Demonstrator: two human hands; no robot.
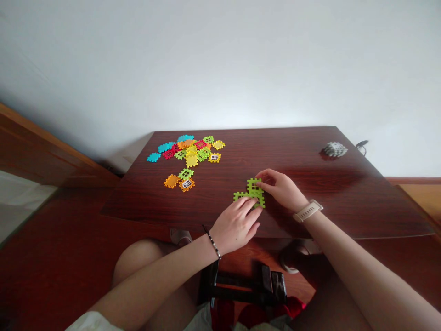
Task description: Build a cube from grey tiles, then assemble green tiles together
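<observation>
Two green window tiles (239,196) with notched edges lie side by side on the dark wooden table, close to its front edge. My left hand (236,225) rests over them, fingers stretched out and covering much of their surface; its thumb is apart from the fingers. Just beyond them, my right hand (280,187) pinches the right side of another green window tile (253,184) between thumb and fingers. That tile's near edge meets the far edge of the right-hand lower tile. Whether their notches are fully interlocked, I cannot tell.
A loose pile of blue, red, orange, yellow and green tiles (191,154) spreads over the table's (275,142) left back. Nearer lie orange tiles (171,181) and a green one (186,174). A grey-white stack of tiles (335,149) stands at the back right. A wall (241,69) rises behind.
</observation>
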